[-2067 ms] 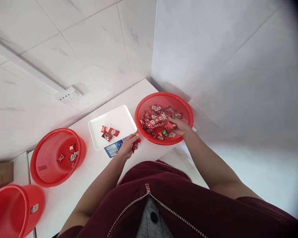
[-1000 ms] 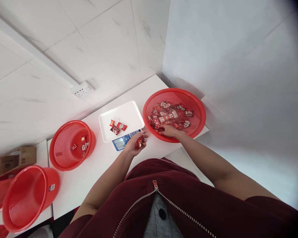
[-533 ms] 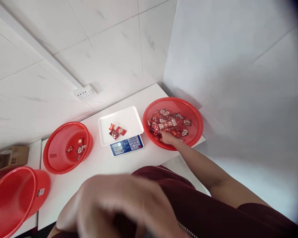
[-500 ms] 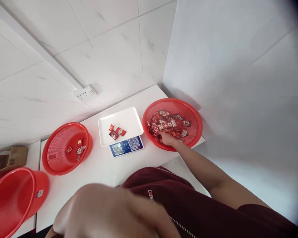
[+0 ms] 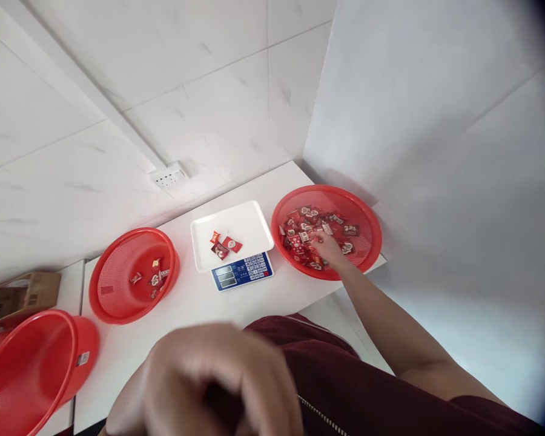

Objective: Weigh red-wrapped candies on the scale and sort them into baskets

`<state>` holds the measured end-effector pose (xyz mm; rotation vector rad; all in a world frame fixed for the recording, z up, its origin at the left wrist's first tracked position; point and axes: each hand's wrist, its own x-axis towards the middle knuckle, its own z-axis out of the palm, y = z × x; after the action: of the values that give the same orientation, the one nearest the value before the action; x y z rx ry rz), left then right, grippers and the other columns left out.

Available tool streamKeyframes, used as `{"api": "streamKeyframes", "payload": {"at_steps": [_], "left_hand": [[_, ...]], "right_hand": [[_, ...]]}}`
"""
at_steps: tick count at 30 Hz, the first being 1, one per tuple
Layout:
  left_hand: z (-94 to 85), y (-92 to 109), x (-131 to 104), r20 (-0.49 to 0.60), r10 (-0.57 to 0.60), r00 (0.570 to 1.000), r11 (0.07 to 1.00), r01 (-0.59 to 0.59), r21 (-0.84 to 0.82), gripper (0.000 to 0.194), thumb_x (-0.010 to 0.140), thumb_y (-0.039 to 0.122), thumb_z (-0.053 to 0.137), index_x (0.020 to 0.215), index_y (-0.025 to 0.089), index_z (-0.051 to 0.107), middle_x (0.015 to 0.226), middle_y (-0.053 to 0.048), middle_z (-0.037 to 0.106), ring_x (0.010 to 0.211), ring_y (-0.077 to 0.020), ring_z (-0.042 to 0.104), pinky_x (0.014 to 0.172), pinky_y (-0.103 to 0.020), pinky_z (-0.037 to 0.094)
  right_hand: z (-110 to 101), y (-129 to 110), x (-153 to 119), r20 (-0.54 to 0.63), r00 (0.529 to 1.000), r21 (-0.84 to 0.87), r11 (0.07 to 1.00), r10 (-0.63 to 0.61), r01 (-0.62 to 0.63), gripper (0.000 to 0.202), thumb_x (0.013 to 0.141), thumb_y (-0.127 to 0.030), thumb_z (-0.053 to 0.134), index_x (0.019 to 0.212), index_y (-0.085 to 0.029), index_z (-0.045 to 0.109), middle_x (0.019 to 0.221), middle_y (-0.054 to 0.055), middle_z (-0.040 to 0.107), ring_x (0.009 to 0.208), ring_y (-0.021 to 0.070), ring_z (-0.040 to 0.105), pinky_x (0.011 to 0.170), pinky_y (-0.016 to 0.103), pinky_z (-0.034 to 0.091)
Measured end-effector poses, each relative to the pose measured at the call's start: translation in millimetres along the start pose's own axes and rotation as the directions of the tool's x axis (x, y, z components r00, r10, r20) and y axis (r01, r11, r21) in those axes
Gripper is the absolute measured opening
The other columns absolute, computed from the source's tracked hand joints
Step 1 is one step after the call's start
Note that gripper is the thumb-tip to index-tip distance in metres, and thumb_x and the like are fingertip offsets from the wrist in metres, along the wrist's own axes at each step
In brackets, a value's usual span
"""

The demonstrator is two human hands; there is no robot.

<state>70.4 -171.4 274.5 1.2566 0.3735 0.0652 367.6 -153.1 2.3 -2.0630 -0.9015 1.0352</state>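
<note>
Under the right hand (image 5: pixel 327 247) lie wrapped candies (image 5: pixel 296 244).

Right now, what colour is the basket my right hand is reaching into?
The basket is red; it shows best in the head view.

The left hand (image 5: pixel 222 354) is blurred and cut off below, the lower-left red basket (image 5: pixel 36 363) cropped too.

A dark maroon cloth top (image 5: pixel 336 369) covers the torso, crossed by a slanting zip (image 5: pixel 320 414) with small silvery teeth. Lower down, a thin pale line (image 5: pixel 320 331) marks the cloth. The short maroon right sleeve (image 5: pixel 493 409) leaves the forearm (image 5: pixel 384 324) bare.
</note>
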Motion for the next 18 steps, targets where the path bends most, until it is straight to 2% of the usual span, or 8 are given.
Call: {"api": "streamKeyframes", "payload": {"at_steps": [1,2,3,5,8,11,14,18], "left_hand": [[-10.5,-5.2,5.9,-0.024,-0.013,1.0,0.999,0.012,-0.043,0.03,0.069,0.052,0.068,0.087,0.028,0.07,0.074,-0.006,0.065,0.05,-0.0122,0.052,0.043,-0.024,0.038],[-21.6,-14.8,13.1,-0.126,0.01,0.992,0.992,-0.026,-0.121,0.028,0.073,0.049,0.065,0.087,0.024,0.068,0.077,-0.005,0.065,0.045,-0.0076,0.045,0.041,-0.021,0.035],[-32.9,-28.0,20.8,-0.254,0.013,0.967,0.98,-0.063,-0.189,0.028,0.076,0.046,0.064,0.089,0.021,0.065,0.081,-0.005,0.064,0.044,-0.005,0.042,0.039,-0.019,0.031],[-54.0,-60.6,34.3,-0.467,-0.038,0.883,0.963,-0.092,-0.252,0.031,0.077,0.04,0.065,0.1,0.019,0.06,0.082,-0.003,0.062,0.044,-0.0037,0.041,0.038,-0.017,0.029],[-77.0,-105.8,40.6,-0.63,-0.164,0.759,0.947,-0.058,-0.316,0.041,0.077,0.042,0.065,0.11,0.019,0.056,0.084,-0.002,0.06,0.045,-0.0033,0.043,0.039,-0.016,0.029],[-90.5,-132.4,30.3,-0.633,-0.205,0.746,0.924,-0.066,-0.377,0.04,0.077,0.045,0.066,0.105,0.019,0.057,0.078,-0.001,0.059,0.044,-0.0036,0.044,0.038,-0.017,0.029],[-102.6,-147.1,12.9,-0.645,-0.201,0.737,0.902,-0.119,-0.416,0.034,0.074,0.043,0.069,0.092,0.016,0.058,0.068,0.001,0.057,0.042,-0.0031,0.042,0.037,-0.016,0.028],[-123.4,-163.1,-11.1,-0.718,-0.277,0.639,0.826,-0.224,-0.518,0.028,0.073,0.034,0.072,0.084,0.016,0.055,0.064,0.002,0.056,0.042,-0.0022,0.042,0.037,-0.013,0.028]], "right_hand": [[-0.2,-10.5,-5.5,0.003,1.0,0.212,0.977,0.029,-0.029,0.028,0.079,-0.019,0.052,0.107,-0.02,0.057,0.09,0.004,0.067,0.077,0.0172,0.064,0.066,0.027,0.05],[1.1,-22.6,-12.2,0.045,0.998,0.409,0.911,0.034,-0.049,0.028,0.078,-0.021,0.055,0.106,-0.022,0.057,0.088,0.002,0.067,0.075,0.0159,0.064,0.065,0.027,0.051],[4.0,-35.9,-19.9,0.115,0.993,0.554,0.83,0.001,-0.065,0.029,0.077,-0.024,0.058,0.105,-0.023,0.057,0.089,0.001,0.066,0.076,0.0149,0.064,0.066,0.026,0.051],[15.1,-64.4,-37.5,0.252,0.961,0.695,0.713,-0.114,-0.098,0.031,0.075,-0.027,0.063,0.105,-0.026,0.056,0.095,0.0,0.066,0.081,0.0142,0.064,0.068,0.027,0.052],[42.6,-103.5,-64.3,0.416,0.881,0.691,0.709,-0.226,-0.144,0.029,0.076,-0.03,0.062,0.105,-0.027,0.056,0.104,0.002,0.066,0.09,0.0163,0.064,0.073,0.031,0.053],[75.3,-128.5,-84.4,0.558,0.791,0.616,0.763,-0.249,-0.194,0.026,0.076,-0.03,0.063,0.101,-0.025,0.057,0.102,0.004,0.068,0.091,0.018,0.065,0.078,0.035,0.052],[102.6,-138.7,-94.6,0.645,0.725,0.561,0.794,-0.241,-0.235,0.029,0.076,-0.03,0.066,0.102,-0.023,0.057,0.1,0.005,0.068,0.087,0.0173,0.065,0.079,0.034,0.053],[124.2,-139.5,-94.8,0.69,0.668,0.578,0.768,-0.279,-0.276,0.041,0.074,-0.023,0.065,0.113,-0.025,0.052,0.115,0.005,0.064,0.095,0.0173,0.064,0.085,0.035,0.052]]}}
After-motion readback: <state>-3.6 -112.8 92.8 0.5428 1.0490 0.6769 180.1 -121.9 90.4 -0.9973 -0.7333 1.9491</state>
